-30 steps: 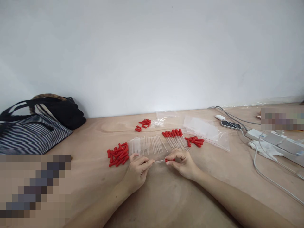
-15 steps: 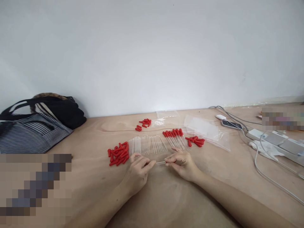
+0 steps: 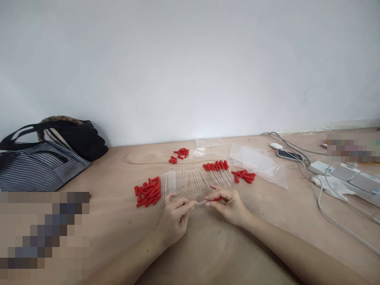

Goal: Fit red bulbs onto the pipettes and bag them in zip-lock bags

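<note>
My left hand point(image 3: 175, 215) pinches one end of a clear thin tube point(image 3: 201, 203) just above the wooden table point(image 3: 208, 253). My right hand point(image 3: 228, 204) pinches a red rubber cap point(image 3: 218, 199) at the tube's other end. Right behind my hands lie rows of clear tubes point(image 3: 184, 180), a pile of loose red caps point(image 3: 147, 192) to the left, and a row of tubes fitted with red caps point(image 3: 219, 171) to the right.
More red caps lie at the back point(image 3: 179, 154) and on a clear plastic bag point(image 3: 258, 164) at the right. A striped bag point(image 3: 38, 164) sits far left. Phone point(image 3: 288, 156), cables point(image 3: 332, 221) and white chargers point(image 3: 335, 174) crowd the right side.
My hands came slightly closer together and the tube between them looks shorter. The red cap, hidden half a second ago, shows again in my right fingers.
</note>
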Demonstrator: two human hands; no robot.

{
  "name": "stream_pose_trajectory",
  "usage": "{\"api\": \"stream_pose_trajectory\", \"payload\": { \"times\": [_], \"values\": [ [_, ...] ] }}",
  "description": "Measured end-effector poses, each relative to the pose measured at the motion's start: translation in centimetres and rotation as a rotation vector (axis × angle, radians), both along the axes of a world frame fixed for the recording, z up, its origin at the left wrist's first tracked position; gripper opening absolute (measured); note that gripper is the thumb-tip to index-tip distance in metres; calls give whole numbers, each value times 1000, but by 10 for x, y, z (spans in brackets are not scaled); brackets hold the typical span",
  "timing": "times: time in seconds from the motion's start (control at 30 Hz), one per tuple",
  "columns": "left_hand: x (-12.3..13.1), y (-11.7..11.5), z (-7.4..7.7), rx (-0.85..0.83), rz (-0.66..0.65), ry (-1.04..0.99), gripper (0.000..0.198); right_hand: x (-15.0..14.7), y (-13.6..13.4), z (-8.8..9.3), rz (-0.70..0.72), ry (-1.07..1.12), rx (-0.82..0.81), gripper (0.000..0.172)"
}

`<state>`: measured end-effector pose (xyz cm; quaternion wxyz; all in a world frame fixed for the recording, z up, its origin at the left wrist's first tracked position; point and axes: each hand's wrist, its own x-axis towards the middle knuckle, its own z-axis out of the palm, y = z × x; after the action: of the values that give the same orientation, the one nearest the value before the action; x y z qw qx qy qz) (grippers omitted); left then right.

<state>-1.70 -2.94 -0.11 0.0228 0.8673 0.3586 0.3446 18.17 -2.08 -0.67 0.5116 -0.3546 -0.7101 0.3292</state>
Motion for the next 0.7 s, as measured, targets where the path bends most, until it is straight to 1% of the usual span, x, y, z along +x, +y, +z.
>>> {"api": "stream_pose_trajectory", "payload": {
  "times": [0.07, 0.13, 0.17, 0.2, 0.27, 0.3, 0.33, 0.37, 0.43, 0.5, 0.57, 0.63, 0.7],
  "values": [
    [-1, 0, -1, 2, -4, 13, 26, 1, -1, 1, 20, -36, 17, 2],
    [-2, 1, 0, -3, -10, 23, 25, 1, -1, 0, 32, -39, -12, 3],
    [-1, 1, 0, -14, -12, 23, 25, 2, 0, -1, 41, -15, -57, 10],
    [-1, 1, 1, -31, -15, 18, 24, 2, 0, -2, 55, 27, -118, 24],
    [1, 2, 4, -71, -14, -2, 22, 2, 2, -3, 79, 155, -247, 59],
    [2, 2, 5, -94, -11, -11, 22, 3, 3, -4, 81, 223, -300, 71],
    [2, 2, 7, -114, -3, -17, 22, 3, 4, -3, 77, 280, -342, 76],
    [3, 2, 9, -133, 4, -19, 21, 3, 4, -3, 75, 317, -382, 73],
    [5, 1, 12, -171, 18, -13, 22, 2, 3, -1, 102, 350, -467, 57],
    [6, 0, 14, -207, 27, -9, 22, -1, 1, 0, 172, 361, -542, 39],
    [7, -2, 14, -245, 23, -12, 22, -7, -3, 1, 216, 391, -585, 26],
    [9, -4, 14, -276, 5, -16, 22, -14, -7, 0, 209, 433, -606, 20],
    [11, -6, 14, -302, -10, -19, 23, -21, -10, -1, 175, 457, -620, 21]
  ]
}}
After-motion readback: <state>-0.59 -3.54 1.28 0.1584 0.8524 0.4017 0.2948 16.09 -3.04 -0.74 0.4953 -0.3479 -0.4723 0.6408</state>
